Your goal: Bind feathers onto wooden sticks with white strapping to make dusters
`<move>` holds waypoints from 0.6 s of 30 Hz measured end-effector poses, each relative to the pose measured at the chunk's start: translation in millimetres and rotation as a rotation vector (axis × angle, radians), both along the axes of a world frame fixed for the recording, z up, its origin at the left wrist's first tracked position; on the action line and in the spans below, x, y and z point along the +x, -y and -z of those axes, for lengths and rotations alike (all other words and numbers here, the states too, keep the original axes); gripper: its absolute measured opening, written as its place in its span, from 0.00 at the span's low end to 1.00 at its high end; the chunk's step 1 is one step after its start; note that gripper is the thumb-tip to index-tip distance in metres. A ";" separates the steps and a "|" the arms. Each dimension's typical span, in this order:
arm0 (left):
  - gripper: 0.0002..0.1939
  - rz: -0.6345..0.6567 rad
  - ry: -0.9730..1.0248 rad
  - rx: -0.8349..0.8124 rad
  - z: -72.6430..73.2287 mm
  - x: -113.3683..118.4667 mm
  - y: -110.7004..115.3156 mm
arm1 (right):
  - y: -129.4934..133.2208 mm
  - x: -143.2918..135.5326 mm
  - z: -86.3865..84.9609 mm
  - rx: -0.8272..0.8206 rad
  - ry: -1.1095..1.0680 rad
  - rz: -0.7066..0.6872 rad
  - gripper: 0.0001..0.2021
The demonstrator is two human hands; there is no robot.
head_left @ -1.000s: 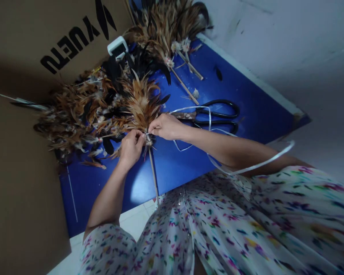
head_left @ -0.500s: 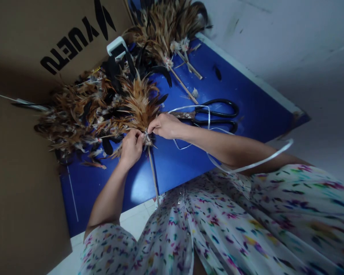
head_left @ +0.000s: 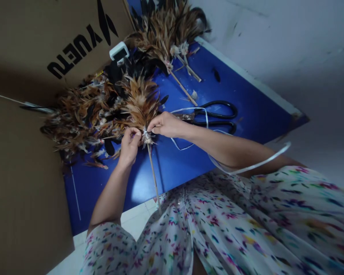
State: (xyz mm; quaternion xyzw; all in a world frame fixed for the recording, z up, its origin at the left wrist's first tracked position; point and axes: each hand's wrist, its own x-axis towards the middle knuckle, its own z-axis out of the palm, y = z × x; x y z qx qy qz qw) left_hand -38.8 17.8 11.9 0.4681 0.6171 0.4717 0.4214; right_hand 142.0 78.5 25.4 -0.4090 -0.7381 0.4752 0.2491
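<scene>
A bundle of brown feathers [head_left: 141,101] on a thin wooden stick [head_left: 153,172] lies between my hands, its base wrapped with white string [head_left: 145,133]. My left hand [head_left: 129,145] is pinched at the left of the wrapped base, and my right hand [head_left: 166,125] is pinched at its right. Both seem to hold ends of the string, though the parts inside the fingers are hidden. A white strip [head_left: 260,165] loops past my right forearm. Black-handled scissors [head_left: 215,114] lie just beyond my right wrist.
Loose brown and black feathers [head_left: 86,114] are heaped at the left. More feather bundles on sticks [head_left: 166,30] lie at the back, near a small white device [head_left: 119,52]. A cardboard box [head_left: 25,172] stands along the left of the blue table [head_left: 240,110].
My left hand has moved slightly away from the wrapped base, and the string knot between my hands shows more plainly. The view has shifted a little.
</scene>
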 end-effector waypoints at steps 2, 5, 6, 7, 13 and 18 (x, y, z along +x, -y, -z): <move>0.16 -0.058 0.168 -0.042 -6.3 4.8 0.0 | -1.0 0.0 1.5 -0.011 -0.054 0.006 0.12; 0.18 -0.011 0.266 -0.111 -19.2 9.4 2.1 | -0.1 -1.2 2.0 -0.008 -0.127 -0.024 0.12; 0.19 0.017 0.269 -0.130 -23.4 10.1 3.2 | 0.8 -1.8 1.5 0.001 -0.152 -0.040 0.12; 0.20 0.039 0.266 -0.145 -27.2 10.4 4.5 | 2.0 -2.3 0.8 0.010 -0.176 -0.053 0.12; 0.22 0.008 0.254 -0.137 -42.9 11.1 14.4 | 8.2 0.1 -7.7 0.108 -0.213 -0.125 0.12; 0.27 -0.018 0.254 -0.025 -58.8 14.3 24.8 | 9.0 4.0 -18.4 0.144 -0.278 -0.198 0.13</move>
